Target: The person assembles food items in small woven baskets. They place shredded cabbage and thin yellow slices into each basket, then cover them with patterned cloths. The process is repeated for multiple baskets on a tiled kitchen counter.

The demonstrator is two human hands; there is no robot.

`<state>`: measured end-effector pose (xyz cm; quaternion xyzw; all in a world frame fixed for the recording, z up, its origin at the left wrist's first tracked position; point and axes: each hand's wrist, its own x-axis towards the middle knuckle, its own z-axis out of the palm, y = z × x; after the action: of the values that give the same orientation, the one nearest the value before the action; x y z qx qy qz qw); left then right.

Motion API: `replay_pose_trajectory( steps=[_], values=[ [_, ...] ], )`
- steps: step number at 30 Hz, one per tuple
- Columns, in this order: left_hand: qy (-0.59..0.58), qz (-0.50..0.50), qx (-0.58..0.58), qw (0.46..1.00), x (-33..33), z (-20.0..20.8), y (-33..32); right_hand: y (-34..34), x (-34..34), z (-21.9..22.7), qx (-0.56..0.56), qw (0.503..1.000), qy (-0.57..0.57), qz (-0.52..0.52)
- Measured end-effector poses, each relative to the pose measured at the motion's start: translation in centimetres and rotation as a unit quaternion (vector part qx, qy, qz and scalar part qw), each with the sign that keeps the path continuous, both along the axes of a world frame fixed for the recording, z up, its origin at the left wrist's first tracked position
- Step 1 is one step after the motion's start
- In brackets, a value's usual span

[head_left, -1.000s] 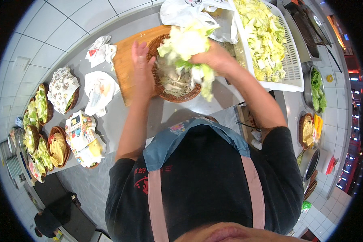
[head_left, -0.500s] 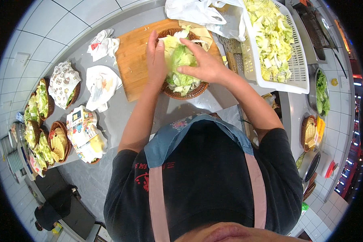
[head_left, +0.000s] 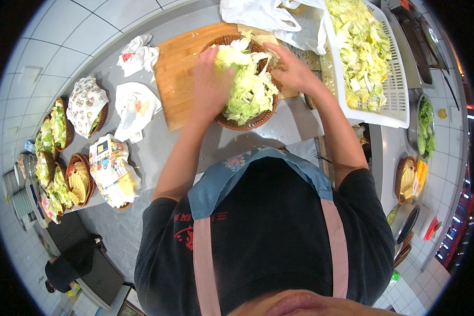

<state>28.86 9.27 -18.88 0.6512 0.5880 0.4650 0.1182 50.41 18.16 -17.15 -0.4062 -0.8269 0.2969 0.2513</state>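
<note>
Torn pale-green lettuce [head_left: 250,95] fills a round brown wicker basket [head_left: 255,125], which sits partly on a wooden cutting board [head_left: 176,79]. My left hand [head_left: 214,84] lies against the left side of the lettuce, fingers stretched out but blurred by motion. At the basket's right rim is my right hand [head_left: 296,69], its fingers apart and nothing visible in them. Whether its fingertips touch the rim I cannot tell.
A white plastic crate [head_left: 400,113] of cut lettuce stands right, beside a white plastic bag [head_left: 258,15]. Leftward are crumpled cloths [head_left: 138,102], cloth-covered baskets [head_left: 113,171] and several lettuce-filled baskets [head_left: 60,126]. A person [head_left: 68,268] is at the far lower left.
My right hand has moved off the lettuce to the right rim. My left hand has shifted slightly right over the leaves. The lettuce now lies spread more widely across the basket.
</note>
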Motion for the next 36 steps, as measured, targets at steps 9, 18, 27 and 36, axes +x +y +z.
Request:
replay_pose_trajectory(
  steps=[9, 18, 27, 36],
  values=[
    [-0.373, -0.016, -0.083, 0.924, -1.1, 0.8, 0.4, -0.2, -1.6, 3.2, 0.010, 0.998, -0.058, -0.011],
    [-0.293, -0.020, -0.053, 0.954, -0.3, 0.8, -0.2, -5.1, -4.8, 2.9, 0.086, 0.986, -0.140, 0.010],
    [-0.131, 0.039, 0.024, 0.990, 0.4, -0.9, 0.7, -4.6, -2.2, 2.3, -0.007, 0.995, 0.103, -0.007],
    [-0.015, 0.013, -0.060, 0.998, 0.7, -1.6, 1.0, -6.8, -6.4, -1.8, 0.085, 0.986, 0.136, -0.032]
  ],
)
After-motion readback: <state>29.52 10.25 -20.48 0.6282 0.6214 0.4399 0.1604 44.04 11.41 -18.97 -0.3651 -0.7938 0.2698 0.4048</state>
